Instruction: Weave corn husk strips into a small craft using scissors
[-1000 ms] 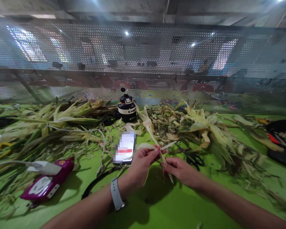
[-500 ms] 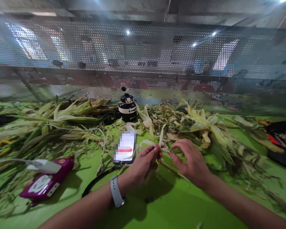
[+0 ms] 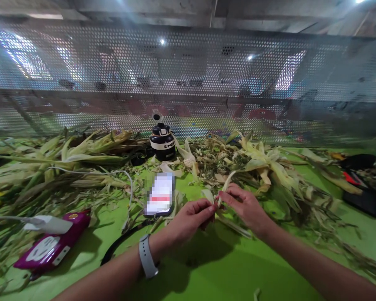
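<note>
Pale strips of corn husk (image 3: 228, 181) meet between my two hands above the green table (image 3: 225, 276). My left hand (image 3: 196, 215), with a grey watch band (image 3: 148, 256) on its wrist, pinches the strips between thumb and fingers. From the other side my right hand (image 3: 246, 205) has its thumb and forefinger closed on the upright piece of husk. Another husk strip hangs below the fingers toward the table. How the strips join is hidden by the fingertips.
A phone (image 3: 160, 195) lies left of my hands, with a black bottle (image 3: 162, 142) behind it. Husk piles (image 3: 90, 148) spread along the back. A purple power bank (image 3: 54, 242) with a white plug sits at left. A perforated metal screen (image 3: 188, 79) stands behind the table.
My right hand's fingers, apart before, have closed on the upright husk strip, which now leans to the right. The whole view has shifted slightly.
</note>
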Demonstrator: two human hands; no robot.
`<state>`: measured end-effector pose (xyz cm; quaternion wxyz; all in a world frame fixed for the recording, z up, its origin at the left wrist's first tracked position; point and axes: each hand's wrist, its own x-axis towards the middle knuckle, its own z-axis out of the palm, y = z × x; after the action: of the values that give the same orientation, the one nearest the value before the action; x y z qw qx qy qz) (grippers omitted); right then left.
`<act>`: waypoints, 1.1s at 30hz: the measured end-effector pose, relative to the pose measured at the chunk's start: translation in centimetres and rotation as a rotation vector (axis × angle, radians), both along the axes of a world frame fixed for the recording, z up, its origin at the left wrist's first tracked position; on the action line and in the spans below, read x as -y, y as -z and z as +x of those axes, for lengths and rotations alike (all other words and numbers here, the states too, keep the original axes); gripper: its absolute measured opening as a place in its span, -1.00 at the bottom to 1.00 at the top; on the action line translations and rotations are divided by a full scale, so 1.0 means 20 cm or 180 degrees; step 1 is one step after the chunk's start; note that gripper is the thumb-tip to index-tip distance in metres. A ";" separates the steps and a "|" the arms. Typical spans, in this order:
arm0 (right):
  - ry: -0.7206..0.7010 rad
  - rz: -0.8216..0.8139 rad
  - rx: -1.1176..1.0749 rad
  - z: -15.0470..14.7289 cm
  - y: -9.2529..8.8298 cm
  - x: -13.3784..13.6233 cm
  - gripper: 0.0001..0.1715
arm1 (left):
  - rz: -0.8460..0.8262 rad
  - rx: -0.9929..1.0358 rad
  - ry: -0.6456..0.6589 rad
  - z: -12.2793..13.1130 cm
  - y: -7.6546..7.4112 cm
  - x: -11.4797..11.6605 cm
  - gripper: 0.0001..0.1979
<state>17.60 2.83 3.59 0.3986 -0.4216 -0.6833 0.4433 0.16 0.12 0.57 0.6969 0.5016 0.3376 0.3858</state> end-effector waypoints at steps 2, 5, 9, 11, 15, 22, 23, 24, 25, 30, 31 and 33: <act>-0.0200 -0.0467 -0.0060 -0.01 -0.01 0.01 -0.58 | 0.0157 -0.0157 0.0092 0.00 -0.01 0.00 -0.63; -0.0437 -0.0910 -0.0371 -0.03 0.01 0.03 -0.60 | 0.0278 -0.0262 0.0139 0.00 -0.02 0.01 -0.58; -0.0371 -0.1463 -0.1188 -0.06 0.06 0.04 -0.64 | -0.0071 -0.0019 0.0125 0.01 -0.01 0.01 -0.64; -0.0300 -0.1581 -0.1406 -0.06 0.08 0.04 -0.65 | -0.0254 0.0191 0.0059 0.00 0.01 0.01 -0.69; -0.0347 -0.1439 -0.1374 -0.07 0.08 0.06 -0.61 | -0.0340 0.0341 -0.0042 0.00 0.03 0.00 -0.77; -0.0223 -0.0884 -0.1060 -0.08 0.07 0.10 -0.54 | -0.0273 0.0019 -0.0186 0.01 -0.01 0.02 -0.83; -0.0223 -0.0887 -0.1015 -0.08 0.07 0.11 -0.53 | -0.0300 0.0028 -0.0168 0.01 -0.02 0.02 -0.84; -0.0229 -0.0892 -0.0982 -0.08 0.07 0.11 -0.53 | -0.0338 0.0046 -0.0150 0.02 -0.03 0.02 -0.84; -0.0238 -0.0888 -0.0949 -0.08 0.06 0.11 -0.53 | -0.0377 0.0069 -0.0145 0.02 -0.03 0.02 -0.85; -0.0220 -0.0679 -0.0755 -0.08 0.05 0.10 -0.50 | -0.0682 0.0391 -0.0194 0.03 -0.04 0.03 -0.83; -0.0227 -0.0622 -0.0701 -0.08 0.05 0.10 -0.49 | -0.0735 0.0460 -0.0204 0.03 -0.04 0.03 -0.83; -0.0251 -0.0517 -0.0603 -0.08 0.04 0.10 -0.47 | -0.0705 0.0496 -0.0211 0.03 -0.03 0.03 -0.83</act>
<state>16.07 0.92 2.75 0.4082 -0.3815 -0.6205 0.5503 0.82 -0.50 1.16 0.7590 0.3787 0.3393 0.4067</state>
